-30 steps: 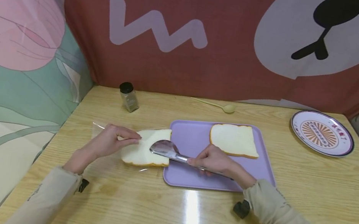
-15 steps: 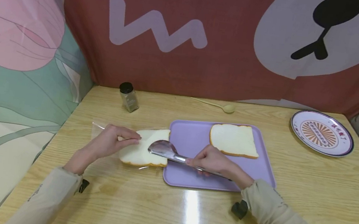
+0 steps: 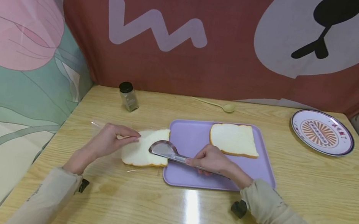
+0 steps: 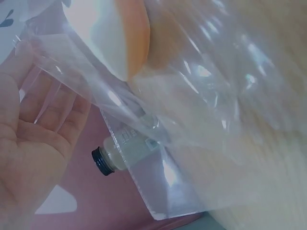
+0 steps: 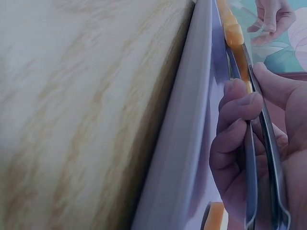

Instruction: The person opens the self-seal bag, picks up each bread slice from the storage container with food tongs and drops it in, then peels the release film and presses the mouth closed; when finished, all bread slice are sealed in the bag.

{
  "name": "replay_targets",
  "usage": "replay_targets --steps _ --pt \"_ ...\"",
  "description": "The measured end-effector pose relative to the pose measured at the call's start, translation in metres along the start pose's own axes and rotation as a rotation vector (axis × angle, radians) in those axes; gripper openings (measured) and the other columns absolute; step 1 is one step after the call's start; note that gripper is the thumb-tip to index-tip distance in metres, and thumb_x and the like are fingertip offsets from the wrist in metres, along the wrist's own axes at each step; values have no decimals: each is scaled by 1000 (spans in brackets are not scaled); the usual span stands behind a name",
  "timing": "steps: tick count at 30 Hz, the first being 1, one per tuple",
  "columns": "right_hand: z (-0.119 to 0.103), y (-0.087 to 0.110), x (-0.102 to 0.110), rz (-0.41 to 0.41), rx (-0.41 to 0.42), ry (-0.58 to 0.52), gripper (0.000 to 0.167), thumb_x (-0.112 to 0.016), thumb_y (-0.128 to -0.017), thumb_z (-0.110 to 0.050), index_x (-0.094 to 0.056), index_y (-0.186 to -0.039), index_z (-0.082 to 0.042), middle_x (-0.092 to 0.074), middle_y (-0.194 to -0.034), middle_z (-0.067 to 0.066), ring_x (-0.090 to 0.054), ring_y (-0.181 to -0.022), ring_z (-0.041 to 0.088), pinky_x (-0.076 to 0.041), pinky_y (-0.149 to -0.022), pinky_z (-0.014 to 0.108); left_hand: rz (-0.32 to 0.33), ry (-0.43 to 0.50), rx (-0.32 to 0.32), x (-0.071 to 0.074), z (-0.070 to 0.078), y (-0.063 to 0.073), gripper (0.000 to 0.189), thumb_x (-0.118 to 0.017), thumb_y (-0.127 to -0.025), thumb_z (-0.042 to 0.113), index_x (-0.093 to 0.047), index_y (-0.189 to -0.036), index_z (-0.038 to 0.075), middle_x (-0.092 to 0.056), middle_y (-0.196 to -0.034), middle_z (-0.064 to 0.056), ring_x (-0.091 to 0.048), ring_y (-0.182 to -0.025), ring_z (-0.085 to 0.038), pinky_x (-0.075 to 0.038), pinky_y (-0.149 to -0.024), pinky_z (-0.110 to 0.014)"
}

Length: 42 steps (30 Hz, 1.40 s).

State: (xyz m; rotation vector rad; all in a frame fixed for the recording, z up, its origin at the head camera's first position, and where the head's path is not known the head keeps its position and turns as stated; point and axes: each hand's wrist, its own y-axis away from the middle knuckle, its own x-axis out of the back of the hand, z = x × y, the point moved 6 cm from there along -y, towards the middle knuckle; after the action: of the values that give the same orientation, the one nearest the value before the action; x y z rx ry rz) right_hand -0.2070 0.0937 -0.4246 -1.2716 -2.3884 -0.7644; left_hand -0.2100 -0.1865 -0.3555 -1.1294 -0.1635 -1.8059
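Observation:
My right hand (image 3: 210, 159) grips metal tongs (image 3: 177, 158) by their handle. The tongs' broad end lies over a white bread slice (image 3: 138, 156) with a brown crust, and the right wrist view shows one tong arm on each side of the crust (image 5: 234, 36). That slice is partly inside a clear plastic bag (image 4: 192, 96), its right end at the edge of a purple tray (image 3: 190, 133). My left hand (image 3: 114, 141) pinches the bag's upper side above the slice. A second bread slice (image 3: 234, 139) lies flat on the tray, behind my right hand.
A small jar with a black lid (image 3: 129, 98) stands at the back left. Along the back edge lies a pale yellow spoon (image 3: 227, 108). A patterned plate (image 3: 322, 133) is at the far right. Cloth curtains (image 3: 172, 68) close off the table's back and left.
The tongs and the slice between them have shifted slightly left. A glint on the bag has moved, while my left hand has stayed nearly still.

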Motion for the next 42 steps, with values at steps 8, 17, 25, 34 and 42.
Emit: replay_targets --steps 8,17,25,34,42 --pt "-2 1 -2 -25 -3 -34 38 -73 -84 -35 -72 -61 -6 -57 -47 1 -45 -37 11 -33 -42 21 20 17 -35 0 2 -1 14 -76 -79 1 -76 -92 2 -74 -90 -5 -70 -88 -22 -57 -75 -36" --pt "-5 -1 -7 -58 15 -60 42 -73 -84 -36 -69 -58 -4 -55 -45 0 -43 -36 10 -31 -41 21 33 22 -64 -2 2 0 12 -76 -78 -1 -77 -90 2 -74 -88 -4 -70 -86 -22 -57 -74 -33" --pt "-5 -1 -6 -47 1 -104 38 -74 -84 -33 -71 -62 -2 -56 -47 2 -44 -37 11 -35 -40 21 20 39 -47 -2 3 -1 13 -76 -79 -1 -76 -91 2 -74 -90 -5 -69 -92 -25 -55 -82 -39" --pt "-7 -2 -8 -51 6 -99 39 -74 -83 -35 -71 -61 -4 -56 -46 2 -44 -37 10 -35 -41 21 11 22 -43 -5 0 1 13 -75 -80 0 -76 -93 3 -74 -90 -5 -70 -84 -18 -57 -67 -28" --pt "-7 -2 -9 -78 26 -97 40 -74 -84 -34 -69 -59 -2 -55 -46 1 -43 -36 10 -35 -41 20 37 10 -46 -3 2 1 13 -76 -79 1 -76 -92 3 -74 -89 -5 -70 -86 -22 -58 -72 -34"
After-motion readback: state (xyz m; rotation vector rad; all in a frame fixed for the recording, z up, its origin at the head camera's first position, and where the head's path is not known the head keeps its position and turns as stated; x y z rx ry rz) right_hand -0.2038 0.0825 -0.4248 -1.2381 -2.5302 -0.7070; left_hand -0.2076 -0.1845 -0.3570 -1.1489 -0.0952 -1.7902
